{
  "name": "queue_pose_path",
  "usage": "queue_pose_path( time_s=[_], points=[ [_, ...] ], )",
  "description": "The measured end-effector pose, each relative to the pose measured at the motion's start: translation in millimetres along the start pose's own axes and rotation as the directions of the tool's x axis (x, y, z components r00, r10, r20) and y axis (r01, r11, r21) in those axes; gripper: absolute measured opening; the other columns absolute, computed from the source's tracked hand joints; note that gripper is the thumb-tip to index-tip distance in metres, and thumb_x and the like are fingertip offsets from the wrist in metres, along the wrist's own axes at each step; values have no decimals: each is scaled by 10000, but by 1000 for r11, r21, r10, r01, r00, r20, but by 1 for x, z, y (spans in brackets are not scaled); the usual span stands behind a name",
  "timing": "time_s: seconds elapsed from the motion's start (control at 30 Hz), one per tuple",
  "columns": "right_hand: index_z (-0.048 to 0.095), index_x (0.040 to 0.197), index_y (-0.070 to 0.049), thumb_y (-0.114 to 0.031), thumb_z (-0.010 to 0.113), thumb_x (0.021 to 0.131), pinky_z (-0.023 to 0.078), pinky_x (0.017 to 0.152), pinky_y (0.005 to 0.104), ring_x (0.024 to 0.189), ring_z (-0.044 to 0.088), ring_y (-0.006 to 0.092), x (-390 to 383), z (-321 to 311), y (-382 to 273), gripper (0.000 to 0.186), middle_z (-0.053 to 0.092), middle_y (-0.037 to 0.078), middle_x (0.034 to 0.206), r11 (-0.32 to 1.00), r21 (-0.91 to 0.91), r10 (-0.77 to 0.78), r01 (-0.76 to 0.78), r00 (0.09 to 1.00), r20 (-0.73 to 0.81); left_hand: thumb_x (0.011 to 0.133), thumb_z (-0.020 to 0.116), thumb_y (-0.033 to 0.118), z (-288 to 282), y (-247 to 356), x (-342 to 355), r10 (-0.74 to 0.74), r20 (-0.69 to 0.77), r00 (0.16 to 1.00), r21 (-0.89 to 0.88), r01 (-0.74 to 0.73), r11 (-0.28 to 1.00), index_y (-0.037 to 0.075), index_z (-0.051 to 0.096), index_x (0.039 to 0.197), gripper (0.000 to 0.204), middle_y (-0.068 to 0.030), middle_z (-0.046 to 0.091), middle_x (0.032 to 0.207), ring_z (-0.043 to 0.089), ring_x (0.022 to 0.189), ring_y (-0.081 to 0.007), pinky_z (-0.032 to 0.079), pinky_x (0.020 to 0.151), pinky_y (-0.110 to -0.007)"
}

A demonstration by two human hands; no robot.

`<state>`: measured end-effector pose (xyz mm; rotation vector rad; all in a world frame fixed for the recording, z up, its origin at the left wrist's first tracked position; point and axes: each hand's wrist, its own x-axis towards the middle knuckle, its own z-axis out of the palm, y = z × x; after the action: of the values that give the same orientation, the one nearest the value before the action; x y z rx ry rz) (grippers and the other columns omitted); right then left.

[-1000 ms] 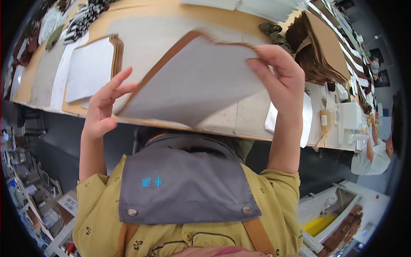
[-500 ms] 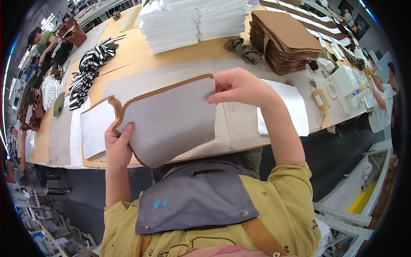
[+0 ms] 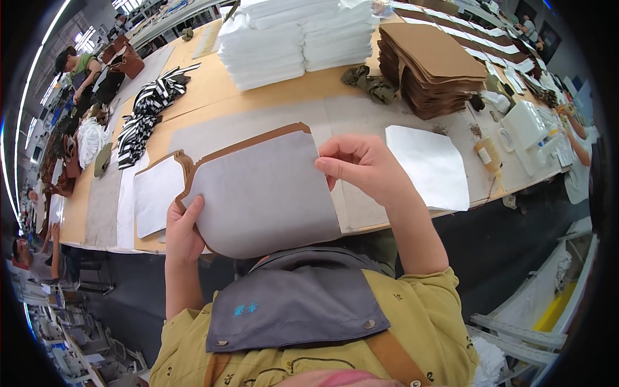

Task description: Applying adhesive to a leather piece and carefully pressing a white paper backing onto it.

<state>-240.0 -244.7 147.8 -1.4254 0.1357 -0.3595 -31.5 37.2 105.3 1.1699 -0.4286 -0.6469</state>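
A shaped piece with a pale grey face and brown edges (image 3: 261, 193) lies in front of me at the table's near edge. My left hand (image 3: 187, 226) grips its left side, thumb on the grey face and fingers underneath. My right hand (image 3: 361, 168) is closed, thumb and forefinger pinching the upper right edge. Left of the piece is a short stack of similar pieces with white faces (image 3: 158, 197). Right of my right hand lies a white sheet stack (image 3: 429, 168).
The worktable (image 3: 203, 84) holds tall white stacks (image 3: 258, 51), brown stacks (image 3: 432, 51), striped cloth (image 3: 138, 119), olive cloth (image 3: 371, 84), a bottle (image 3: 488, 155) and a white container (image 3: 522, 122). Co-workers work at left (image 3: 80, 71) and right (image 3: 577, 171). A metal rack (image 3: 567, 271) stands lower right.
The piece came down from a raised, tilted position. My left hand closed on its left side; my right hand moved down and left with the edge, then dropped slightly further.
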Motion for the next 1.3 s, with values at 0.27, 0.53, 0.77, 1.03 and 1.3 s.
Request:
queue_pose_path(
  time_s=[0.27,0.53,0.77,1.03,1.3],
  points=[
    [722,981,18,-74,723,960,568,667,272,730,655,112,-24,-13,9,95,677,25,839,999,21,-31,34,992,-125,1004,645,65,13,3,0,-2,89,996,21,0,1000,-14,625,1269,276,-119,723,1160,712,1005,-181,584,887,-338],
    [734,1006,14,-95,731,963,565,669,244,744,670,98,-45,-22,12,118,693,19,853,999,20,-32,38,972,-231,986,688,77,31,7,4,13,148,989,63,-23,998,-19,664,1226,260,-98,740,1119,709,977,-152,572,875,-308],
    [680,1236,-5,-40,722,949,563,653,248,731,671,95,-56,-19,13,293,709,41,845,994,-3,-103,107,945,-310,987,692,101,43,16,19,-25,153,988,137,4,991,-17,671,1216,259,-76,744,1070,699,925,-124,557,832,-276],
    [561,1425,-22,51,680,915,565,612,257,713,660,112,-64,-21,8,529,714,85,844,997,-44,-72,59,917,-392,990,689,110,44,12,37,-106,180,978,156,78,985,1,670,1187,226,-83,742,1044,706,919,-131,572,820,-285],
    [579,1394,-25,23,706,906,552,606,245,706,644,94,-67,-28,10,506,709,71,823,998,50,-6,32,899,-438,1013,651,94,49,11,42,-122,161,979,166,95,982,-9,631,1253,262,-110,725,1121,715,949,-159,591,842,-303]
  ],
)
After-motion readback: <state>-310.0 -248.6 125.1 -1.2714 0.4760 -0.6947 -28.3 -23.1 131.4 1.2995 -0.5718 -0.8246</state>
